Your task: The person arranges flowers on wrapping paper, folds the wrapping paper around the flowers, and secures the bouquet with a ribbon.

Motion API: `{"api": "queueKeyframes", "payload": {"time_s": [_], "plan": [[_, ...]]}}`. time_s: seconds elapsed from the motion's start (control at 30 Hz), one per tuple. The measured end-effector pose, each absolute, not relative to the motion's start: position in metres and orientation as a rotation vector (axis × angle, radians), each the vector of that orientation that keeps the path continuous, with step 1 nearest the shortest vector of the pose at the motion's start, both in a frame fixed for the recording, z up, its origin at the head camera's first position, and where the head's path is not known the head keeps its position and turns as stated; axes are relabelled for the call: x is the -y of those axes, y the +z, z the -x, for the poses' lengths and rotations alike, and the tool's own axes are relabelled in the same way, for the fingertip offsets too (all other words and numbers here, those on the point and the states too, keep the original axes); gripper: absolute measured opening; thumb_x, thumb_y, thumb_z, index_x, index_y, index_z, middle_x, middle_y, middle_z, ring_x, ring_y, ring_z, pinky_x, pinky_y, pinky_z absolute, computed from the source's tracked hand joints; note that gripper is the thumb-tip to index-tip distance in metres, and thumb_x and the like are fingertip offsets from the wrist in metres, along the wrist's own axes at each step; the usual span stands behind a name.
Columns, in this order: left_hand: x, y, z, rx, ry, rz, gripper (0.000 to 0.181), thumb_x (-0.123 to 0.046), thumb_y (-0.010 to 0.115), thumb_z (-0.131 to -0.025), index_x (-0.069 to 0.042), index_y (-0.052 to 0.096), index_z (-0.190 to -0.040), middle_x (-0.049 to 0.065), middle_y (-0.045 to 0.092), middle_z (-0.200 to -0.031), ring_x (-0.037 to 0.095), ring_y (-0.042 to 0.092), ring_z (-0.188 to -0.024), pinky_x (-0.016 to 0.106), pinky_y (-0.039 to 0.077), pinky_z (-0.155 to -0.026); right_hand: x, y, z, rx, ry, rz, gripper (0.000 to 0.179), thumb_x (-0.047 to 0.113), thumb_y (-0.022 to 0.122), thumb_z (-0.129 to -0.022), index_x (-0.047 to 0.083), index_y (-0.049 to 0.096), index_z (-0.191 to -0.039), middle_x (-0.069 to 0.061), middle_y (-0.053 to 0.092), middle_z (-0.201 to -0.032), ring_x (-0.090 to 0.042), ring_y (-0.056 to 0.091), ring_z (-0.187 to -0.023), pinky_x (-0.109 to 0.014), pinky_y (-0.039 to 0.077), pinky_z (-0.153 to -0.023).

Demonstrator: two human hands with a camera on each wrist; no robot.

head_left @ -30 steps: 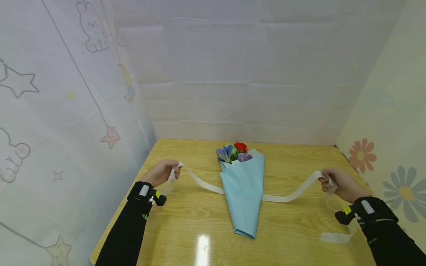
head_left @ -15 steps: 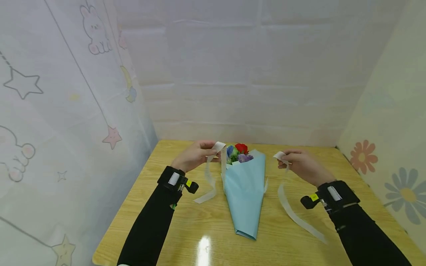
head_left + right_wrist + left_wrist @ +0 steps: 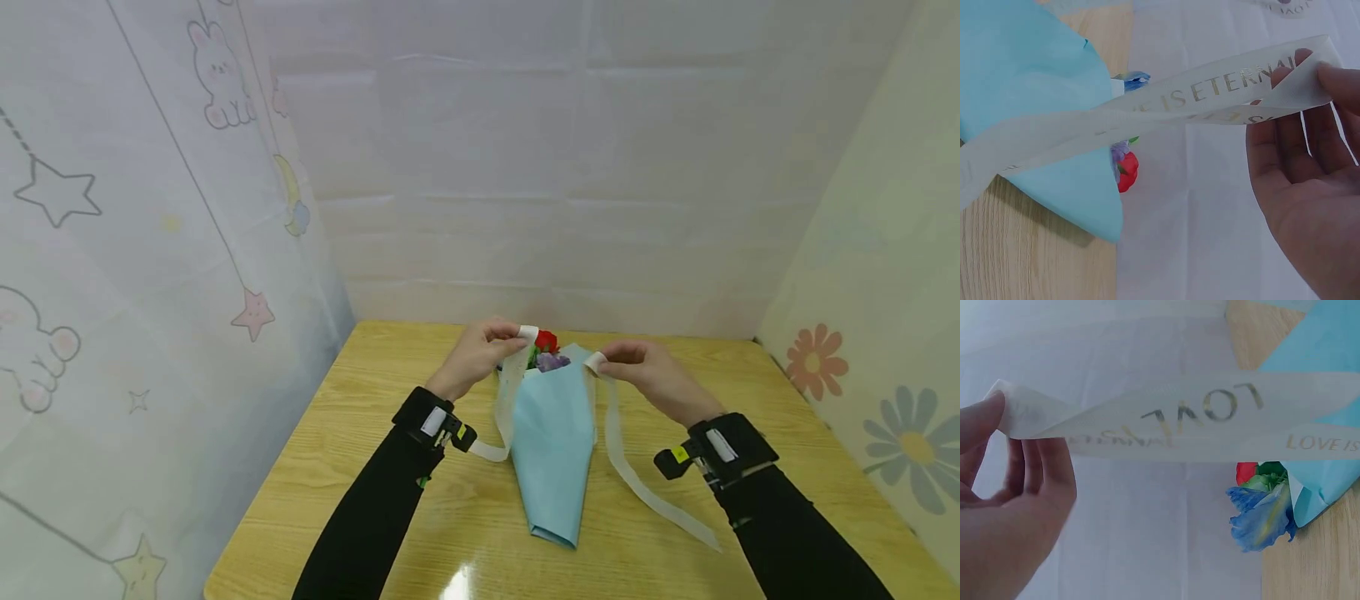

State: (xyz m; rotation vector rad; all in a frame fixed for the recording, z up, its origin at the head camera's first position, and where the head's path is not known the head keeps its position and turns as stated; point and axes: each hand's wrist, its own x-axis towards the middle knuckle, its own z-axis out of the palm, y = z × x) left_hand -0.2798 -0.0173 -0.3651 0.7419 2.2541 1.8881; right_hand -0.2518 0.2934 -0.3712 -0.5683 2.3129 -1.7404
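A bouquet in light blue wrapping paper (image 3: 553,450) lies on the table, its red flower (image 3: 547,341) and purple flower (image 3: 552,362) at the far end. A blue flower (image 3: 1263,515) shows in the left wrist view. My left hand (image 3: 480,354) pinches a white ribbon (image 3: 510,400) above the bouquet's left side. On the other side my right hand (image 3: 656,375) pinches the ribbon too, between thumb and fingers, and its tail (image 3: 652,492) hangs down to the table. Gold lettering, "IS ETERNAL", runs along the ribbon (image 3: 1204,90) in the right wrist view. The ribbon's middle is hidden by the bouquet.
The bouquet lies on a wooden table (image 3: 405,467) with a rounded near left corner. Behind it hangs a pale cloth backdrop (image 3: 480,200). Printed curtains stand close on both sides, with a flower print (image 3: 915,446) on the right one.
Both hands have come inward from the table's sides to above the bouquet, bringing the ribbon's two lengths up beside the wrapping. The bouquet has stayed about where it was.
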Motion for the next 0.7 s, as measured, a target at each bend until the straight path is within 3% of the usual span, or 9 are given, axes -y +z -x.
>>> {"api": "queueKeyframes", "payload": {"time_s": [0.1, 0.27, 0.37, 0.5, 0.6, 0.7], "plan": [[0.010, -0.364, 0.280, -2.375, 1.801, -0.745, 0.025, -0.016, 0.064, -0.102, -0.001, 0.072, -0.120, 0.010, 0.056, -0.121, 0.024, 0.053, -0.110, 0.034, 0.048, -0.090, -0.290, -0.372, 0.251, -2.270, -1.779, 0.635, 0.033, 0.016, 0.062, -0.104, -0.011, 0.062, -0.122, -0.008, 0.069, -0.108, -0.022, 0.062, -0.100, -0.028, 0.052, -0.092], [-0.001, -0.369, 0.280, -2.371, 1.731, -0.796, 0.026, -0.015, 0.058, -0.105, 0.000, 0.069, -0.124, 0.012, 0.064, -0.121, 0.024, 0.059, -0.107, 0.032, 0.051, -0.088, -0.288, -0.373, 0.250, -2.287, -1.748, 0.668, 0.031, 0.017, 0.058, -0.106, -0.011, 0.061, -0.120, -0.015, 0.066, -0.099, -0.024, 0.064, -0.087, -0.031, 0.054, -0.083], [-0.010, -0.374, 0.279, -2.461, 1.664, -0.843, 0.026, -0.014, 0.057, -0.106, -0.001, 0.069, -0.125, 0.013, 0.067, -0.119, 0.020, 0.061, -0.096, 0.027, 0.051, -0.079, -0.282, -0.366, 0.246, -2.407, -1.633, 0.634, 0.032, 0.022, 0.064, -0.103, -0.006, 0.063, -0.118, -0.013, 0.062, -0.093, -0.024, 0.059, -0.077, -0.033, 0.052, -0.073], [-0.023, -0.380, 0.276, -2.570, 1.570, -0.914, 0.027, -0.010, 0.058, -0.105, -0.001, 0.067, -0.129, 0.013, 0.067, -0.121, 0.020, 0.062, -0.094, 0.025, 0.050, -0.077, -0.267, -0.353, 0.240, -2.624, -1.336, 0.625, 0.031, 0.022, 0.075, -0.095, 0.005, 0.062, -0.118, -0.009, 0.055, -0.084, -0.022, 0.050, -0.069, -0.034, 0.046, -0.064], [-0.031, -0.383, 0.274, -2.566, 1.549, -0.963, 0.028, -0.010, 0.060, -0.104, 0.001, 0.066, -0.130, 0.014, 0.067, -0.120, 0.023, 0.064, -0.100, 0.027, 0.051, -0.083, -0.256, -0.345, 0.235, -2.781, -1.042, 0.718, 0.030, 0.011, 0.077, -0.090, 0.007, 0.064, -0.116, -0.010, 0.057, -0.091, -0.023, 0.053, -0.077, -0.037, 0.047, -0.070], [-0.038, -0.387, 0.274, -2.534, 1.566, -0.960, 0.026, -0.014, 0.062, -0.103, -0.001, 0.065, -0.126, 0.012, 0.067, -0.116, 0.023, 0.065, -0.102, 0.028, 0.052, -0.086, -0.247, -0.339, 0.228, -2.869, -0.787, 0.855, 0.027, -0.003, 0.070, -0.089, 0.003, 0.067, -0.115, -0.011, 0.058, -0.104, -0.027, 0.056, -0.090, -0.041, 0.048, -0.078]]}}
